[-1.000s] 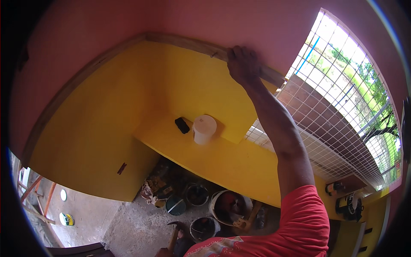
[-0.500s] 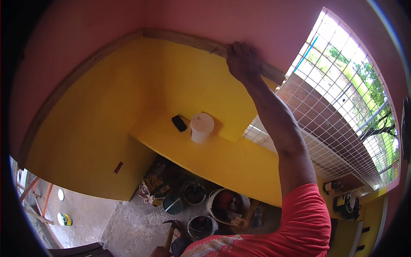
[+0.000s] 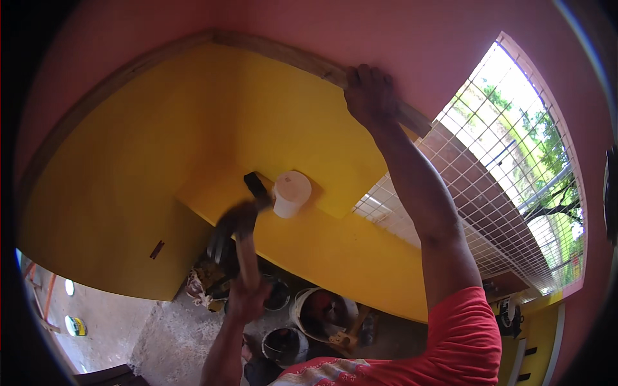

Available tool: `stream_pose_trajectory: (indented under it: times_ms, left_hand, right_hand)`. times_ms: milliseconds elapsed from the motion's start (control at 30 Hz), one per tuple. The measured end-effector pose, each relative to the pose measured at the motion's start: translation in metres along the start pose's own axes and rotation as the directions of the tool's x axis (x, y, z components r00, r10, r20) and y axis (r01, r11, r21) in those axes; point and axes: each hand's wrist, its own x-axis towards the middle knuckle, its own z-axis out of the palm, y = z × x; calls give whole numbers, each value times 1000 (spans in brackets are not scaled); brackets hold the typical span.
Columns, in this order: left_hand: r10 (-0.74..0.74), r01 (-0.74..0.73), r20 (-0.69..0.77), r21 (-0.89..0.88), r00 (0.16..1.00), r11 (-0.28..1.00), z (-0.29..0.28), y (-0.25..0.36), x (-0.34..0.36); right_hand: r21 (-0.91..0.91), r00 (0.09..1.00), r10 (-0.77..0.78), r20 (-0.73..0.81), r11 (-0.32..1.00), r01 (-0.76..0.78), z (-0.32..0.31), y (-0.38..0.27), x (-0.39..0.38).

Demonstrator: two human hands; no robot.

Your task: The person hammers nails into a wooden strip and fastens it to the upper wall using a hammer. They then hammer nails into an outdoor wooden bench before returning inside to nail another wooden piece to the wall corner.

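Observation:
My right hand [image 3: 371,98] is raised high, its fingers bent over a long wooden strip [image 3: 283,54] that runs along the line between the pink upper wall and the yellow lower wall. The strip's right end sticks out past the hand, beside a wire-mesh window. Lower and to the left, my left hand [image 3: 250,299] is closed around the wooden handle of a hammer [image 3: 246,257]. The hammer points upward, and its dark head is smeared by motion. It hangs in front of the yellow ledge, apart from the strip.
On the yellow ledge [image 3: 322,235] stand a white bucket [image 3: 291,193] and a black object [image 3: 255,184]. Below are a large bucket [image 3: 298,315], a smaller dark-filled bucket [image 3: 285,347] and other clutter. White wire mesh [image 3: 489,161] covers the window at right. A paint tin [image 3: 75,326] stands far left.
My left hand has lifted the hammer from low near the floor clutter to in front of the ledge. My right hand stays on the strip. The view has shifted slightly.

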Motion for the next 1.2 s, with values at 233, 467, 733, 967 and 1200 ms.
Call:
stream_pose_trajectory:
  times_ms: [233, 467, 733, 967, 1200]
  left_hand:
    - [-125, 25, -122, -611, 985, 791, 66, 59, 189]
    - [-206, 91, -119, -613, 971, 785, 92, 73, 240]
    - [-125, -7, -193, -567, 973, 824, 122, 62, 287]
    - [-128, 19, -152, -568, 980, 823, 101, 75, 271]
    - [-148, 160, 128, -960, 981, 230, 108, 96, 259]
  right_hand:
    - [-22, 1000, 20, -7, 1000, -20, -2, -4, 1]
    - [-61, 1000, 4, 3, 998, -4, 0, 0, 1]
    - [-29, 997, -15, -74, 999, 13, 4, -5, 1]
    - [-26, 991, -50, -120, 999, 47, 3, 2, -1]
    - [-45, 995, -32, -96, 999, 27, 3, -3, 0]
